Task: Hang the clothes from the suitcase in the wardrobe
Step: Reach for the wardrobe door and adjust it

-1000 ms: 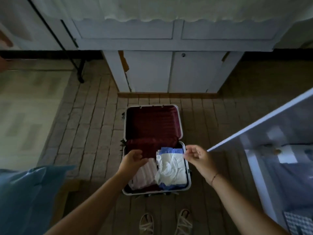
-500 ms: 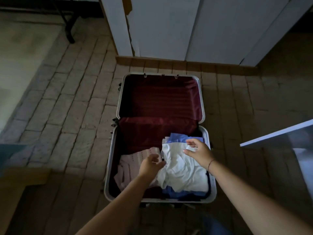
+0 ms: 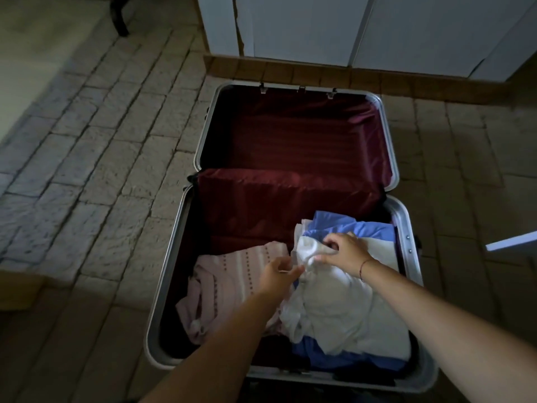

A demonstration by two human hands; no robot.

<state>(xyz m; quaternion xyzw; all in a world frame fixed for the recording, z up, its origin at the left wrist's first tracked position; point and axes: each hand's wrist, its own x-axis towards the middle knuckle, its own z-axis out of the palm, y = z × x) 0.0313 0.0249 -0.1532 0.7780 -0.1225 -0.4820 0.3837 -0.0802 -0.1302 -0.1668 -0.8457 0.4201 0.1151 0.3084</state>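
Note:
An open silver suitcase [image 3: 165, 274] with dark red lining lies on the brick floor. In its near half a white garment [image 3: 343, 309] is piled on a blue garment [image 3: 348, 225], and a pink striped garment [image 3: 229, 280] lies to the left. My left hand [image 3: 279, 271] pinches the white garment's left edge near its top. My right hand [image 3: 343, 251] grips a bunched fold of the same white garment at its top. The suitcase's far half holds nothing but lining.
A white cabinet [image 3: 319, 27] stands just beyond the suitcase on a wooden base. The edge of a white door or panel [image 3: 511, 242] juts in at the right. A dark furniture leg [image 3: 119, 21] stands at the top left.
The camera has dropped closer to the suitcase. Both hands have moved from above the clothes onto the white garment and taken hold of its top edge.

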